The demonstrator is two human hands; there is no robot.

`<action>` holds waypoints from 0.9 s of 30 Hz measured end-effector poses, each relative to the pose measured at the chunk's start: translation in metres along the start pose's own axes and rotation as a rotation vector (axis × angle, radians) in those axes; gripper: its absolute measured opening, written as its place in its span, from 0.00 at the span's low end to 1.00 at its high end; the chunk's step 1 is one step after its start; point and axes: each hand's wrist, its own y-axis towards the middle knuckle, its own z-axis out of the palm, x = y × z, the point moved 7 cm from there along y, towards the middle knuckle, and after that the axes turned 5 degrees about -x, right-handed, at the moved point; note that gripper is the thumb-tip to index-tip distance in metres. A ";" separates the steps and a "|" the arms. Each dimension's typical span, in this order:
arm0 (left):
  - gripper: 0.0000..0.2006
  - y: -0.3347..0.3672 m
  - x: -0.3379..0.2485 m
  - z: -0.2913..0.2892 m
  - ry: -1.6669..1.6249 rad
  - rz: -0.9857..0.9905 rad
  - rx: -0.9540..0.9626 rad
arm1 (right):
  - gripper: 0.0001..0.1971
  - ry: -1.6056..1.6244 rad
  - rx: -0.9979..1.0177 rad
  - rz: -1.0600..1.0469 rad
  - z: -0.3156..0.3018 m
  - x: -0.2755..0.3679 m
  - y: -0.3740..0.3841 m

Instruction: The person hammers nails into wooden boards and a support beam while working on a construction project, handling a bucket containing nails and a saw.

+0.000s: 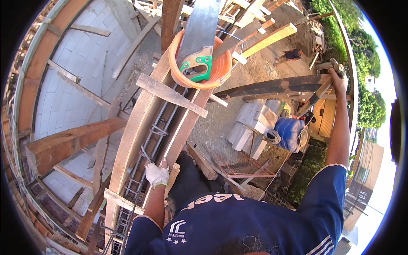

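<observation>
My left hand (157,174), in a white glove with a bare fingertip showing, is closed over the edge of a wooden formwork board (182,131). Beside it, tied steel rebar (158,127) runs inside the narrow trough between two boards. Out to the far right, my right arm is stretched and my right hand (338,79) is closed around what looks like a hammer (337,65), by its metal head. An orange bucket (223,68) stands on the formwork ahead, holding a handsaw (199,38) with a green-trimmed handle. A short wooden cleat (172,95) crosses the trough just before the bucket.
The formwork stands high above the ground. Timber beams (76,138) and a pale block wall (80,46) lie to the left. Below right are stacked blocks (253,121), a blue drum (289,132) and a dark curved beam (272,87). Another person (292,54) is farther off.
</observation>
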 end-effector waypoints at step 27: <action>0.43 0.007 0.010 0.022 0.013 0.002 0.006 | 0.22 -0.248 -0.014 -0.039 -0.001 0.050 -0.021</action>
